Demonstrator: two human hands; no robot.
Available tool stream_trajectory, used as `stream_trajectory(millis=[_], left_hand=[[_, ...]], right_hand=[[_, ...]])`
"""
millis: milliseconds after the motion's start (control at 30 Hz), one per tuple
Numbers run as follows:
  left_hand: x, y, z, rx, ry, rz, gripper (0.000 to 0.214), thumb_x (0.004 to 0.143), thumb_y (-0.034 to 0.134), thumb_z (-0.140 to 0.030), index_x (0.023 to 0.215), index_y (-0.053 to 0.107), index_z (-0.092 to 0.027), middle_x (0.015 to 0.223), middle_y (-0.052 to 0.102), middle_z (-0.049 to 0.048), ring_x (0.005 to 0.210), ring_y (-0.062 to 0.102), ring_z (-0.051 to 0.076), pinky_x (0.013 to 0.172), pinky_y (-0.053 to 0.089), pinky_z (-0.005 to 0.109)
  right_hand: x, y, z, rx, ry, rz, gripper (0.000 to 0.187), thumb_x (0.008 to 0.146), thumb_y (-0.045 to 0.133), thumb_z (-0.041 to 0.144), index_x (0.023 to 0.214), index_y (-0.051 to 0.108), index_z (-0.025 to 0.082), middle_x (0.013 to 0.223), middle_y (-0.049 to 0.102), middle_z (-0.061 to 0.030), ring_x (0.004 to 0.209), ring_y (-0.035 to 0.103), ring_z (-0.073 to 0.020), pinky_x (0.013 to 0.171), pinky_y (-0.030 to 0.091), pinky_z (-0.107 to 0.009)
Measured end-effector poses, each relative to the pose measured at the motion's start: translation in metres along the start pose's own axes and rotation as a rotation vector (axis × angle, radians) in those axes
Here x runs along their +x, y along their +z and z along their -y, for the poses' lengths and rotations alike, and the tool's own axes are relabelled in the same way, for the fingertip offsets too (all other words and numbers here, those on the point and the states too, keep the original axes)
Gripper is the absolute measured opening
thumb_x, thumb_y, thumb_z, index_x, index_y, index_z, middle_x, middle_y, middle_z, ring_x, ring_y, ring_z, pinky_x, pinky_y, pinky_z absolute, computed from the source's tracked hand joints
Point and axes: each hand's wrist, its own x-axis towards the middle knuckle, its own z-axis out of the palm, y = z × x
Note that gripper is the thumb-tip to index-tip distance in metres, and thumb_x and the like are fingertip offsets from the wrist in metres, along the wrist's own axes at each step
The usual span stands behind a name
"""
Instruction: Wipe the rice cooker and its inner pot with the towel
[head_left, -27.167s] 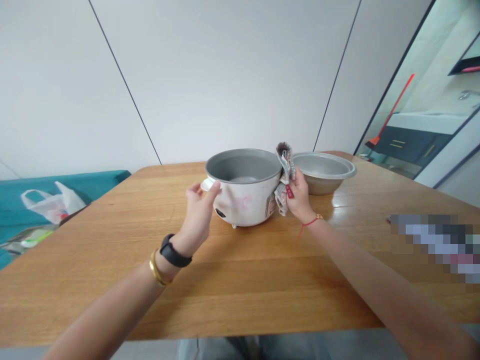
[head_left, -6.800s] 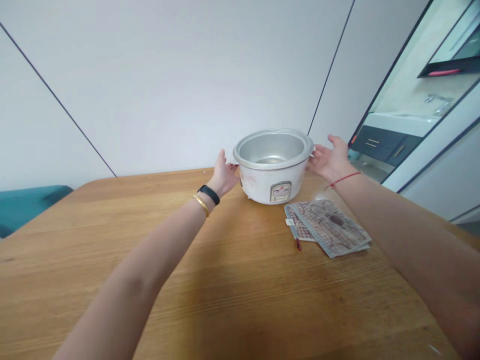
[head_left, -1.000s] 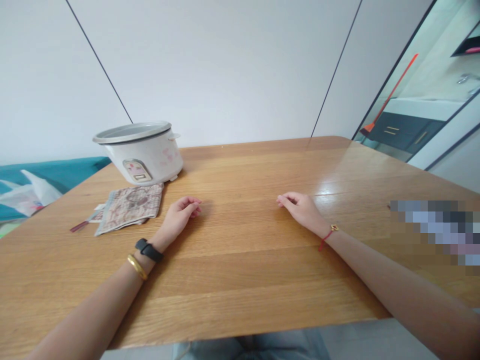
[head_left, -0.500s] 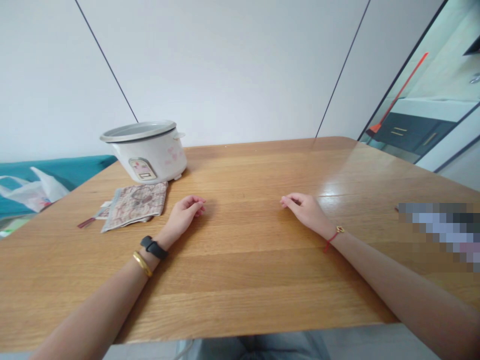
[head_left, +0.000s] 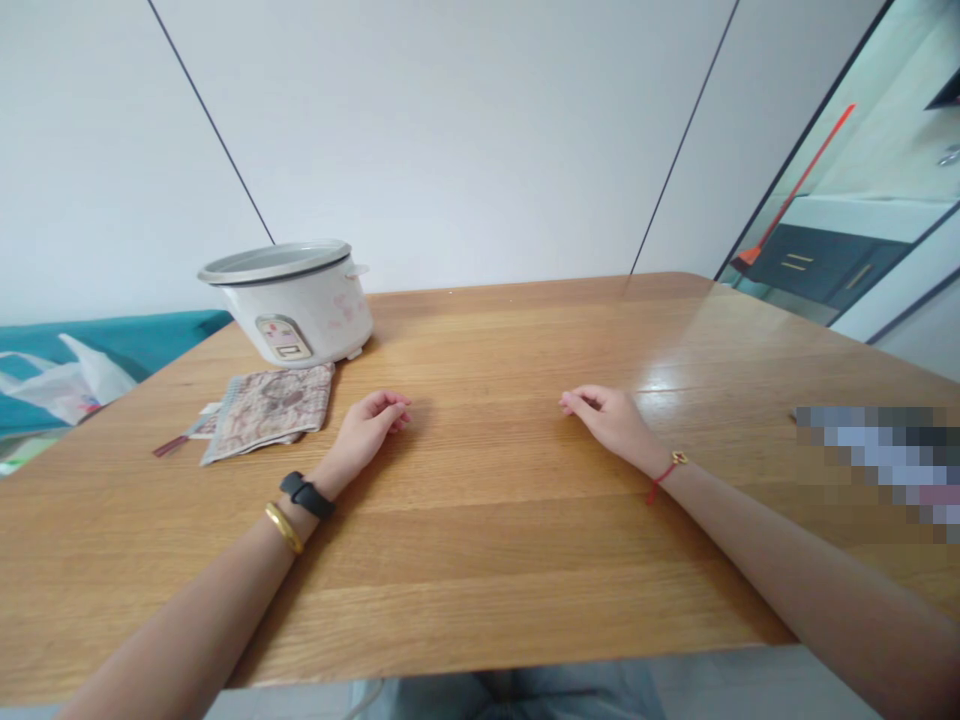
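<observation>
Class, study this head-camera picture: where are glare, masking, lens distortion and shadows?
Head view: glare whitens the table beyond the right hand; a pixelated block masks something at the right edge; wall seams lean outward, a wide-angle effect; a soft shadow lies beside the left hand; the rice cooker looks sharp.

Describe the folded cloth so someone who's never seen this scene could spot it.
On the wooden table, find the white rice cooker at the far left. The folded cloth lies flat just in front of it, left of the person's left hand. It is the only soft, flat thing there, with a faded pinkish-grey print.
</observation>
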Motion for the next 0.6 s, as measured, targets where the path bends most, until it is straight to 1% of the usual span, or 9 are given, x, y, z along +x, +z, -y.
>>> stream_trajectory(millis=[400, 600], left_hand=[[0.0011, 0.0001, 0.0011, 0.013, 0.007, -0.001, 0.032, 0.065, 0.072, -0.045, 0.079, 0.065, -0.017, 0.063, 0.064, 0.0006, 0.059, 0.056, 0.015, 0.061, 0.042, 0.028], [0.0006, 0.0004, 0.0003, 0.008, -0.008, 0.002, 0.034, 0.064, 0.072, -0.045, 0.081, 0.065, -0.017, 0.063, 0.063, 0.0005, 0.060, 0.057, 0.015, 0.062, 0.043, 0.028]], right_hand=[[0.0008, 0.0002, 0.0000, 0.003, 0.006, 0.005, 0.037, 0.091, 0.052, 0.047, 0.076, 0.072, 0.021, 0.084, 0.076, -0.0070, 0.079, 0.069, -0.0228, 0.073, 0.049, -0.034], [0.0010, 0.0007, 0.0000, 0.006, 0.002, -0.003, 0.035, 0.090, 0.053, 0.047, 0.075, 0.071, 0.021, 0.082, 0.076, -0.0065, 0.078, 0.069, -0.0225, 0.071, 0.050, -0.034]])
